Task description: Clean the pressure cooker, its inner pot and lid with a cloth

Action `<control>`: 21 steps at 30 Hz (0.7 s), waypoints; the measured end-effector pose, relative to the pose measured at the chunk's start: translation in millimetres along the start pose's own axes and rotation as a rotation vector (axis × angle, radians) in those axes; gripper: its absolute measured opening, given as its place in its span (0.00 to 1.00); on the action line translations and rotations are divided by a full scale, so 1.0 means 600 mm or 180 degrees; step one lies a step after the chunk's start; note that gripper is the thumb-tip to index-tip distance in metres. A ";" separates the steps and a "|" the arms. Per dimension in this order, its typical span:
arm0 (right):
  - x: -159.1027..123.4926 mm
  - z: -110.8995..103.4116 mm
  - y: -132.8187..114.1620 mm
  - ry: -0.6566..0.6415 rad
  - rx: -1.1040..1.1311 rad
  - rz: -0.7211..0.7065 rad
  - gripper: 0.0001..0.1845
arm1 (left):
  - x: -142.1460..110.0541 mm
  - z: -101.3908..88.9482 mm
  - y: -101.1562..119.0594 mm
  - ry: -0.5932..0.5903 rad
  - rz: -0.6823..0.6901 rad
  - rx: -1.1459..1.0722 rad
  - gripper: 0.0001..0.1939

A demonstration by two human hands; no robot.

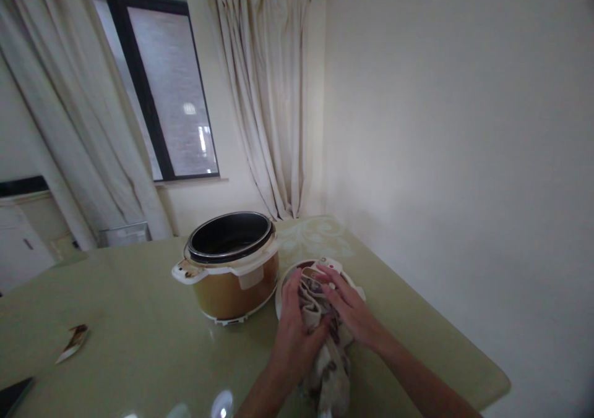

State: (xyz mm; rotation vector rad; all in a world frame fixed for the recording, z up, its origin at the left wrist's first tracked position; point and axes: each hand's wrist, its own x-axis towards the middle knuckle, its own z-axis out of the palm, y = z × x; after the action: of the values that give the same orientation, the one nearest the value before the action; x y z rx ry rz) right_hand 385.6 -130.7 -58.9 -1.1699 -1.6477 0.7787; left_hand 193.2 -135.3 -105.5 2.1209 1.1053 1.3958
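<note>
A patterned beige cloth [335, 371] is bunched between my two hands and hangs down toward me. My left hand [297, 328] grips its left side, thumb pressed into the folds. Curled over the upper right of the cloth are the fingers of my right hand [350, 307]. Beneath lies a white and dark red cooker lid [281, 300], mostly hidden by my hands and the cloth. Just left of the lid stands the electric cooker body [234, 291], gold-brown with white side handles. Its top is uncovered and shows a black inner pot [232, 235].
A pale green glossy table [139, 344] bears everything. A small brown-and-white scrap [74, 342] lies at left, with a dark flat object [15, 396] at the lower left edge. The wall [440, 158] runs along the right; curtains [273, 96] and a window [171, 90] are behind.
</note>
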 end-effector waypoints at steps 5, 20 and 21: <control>0.094 0.005 0.025 0.0369 -0.1889 0.0034 0.23 | 0.015 -0.006 -0.045 0.0182 -0.0382 0.1290 0.41; 0.130 0.037 0.023 -0.0326 -0.3470 0.0578 0.26 | 0.093 0.019 -0.006 -0.1138 -0.0782 0.2922 0.25; 0.131 0.038 0.024 -0.0312 -0.3471 0.0572 0.26 | 0.069 0.018 -0.006 -0.1146 -0.0755 0.2957 0.27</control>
State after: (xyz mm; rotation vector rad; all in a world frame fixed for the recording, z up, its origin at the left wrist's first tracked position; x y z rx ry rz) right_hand 361.3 -51.5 -54.1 -2.0506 -2.1274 -0.0465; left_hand 209.8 -99.8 -88.2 2.5281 1.9972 0.3467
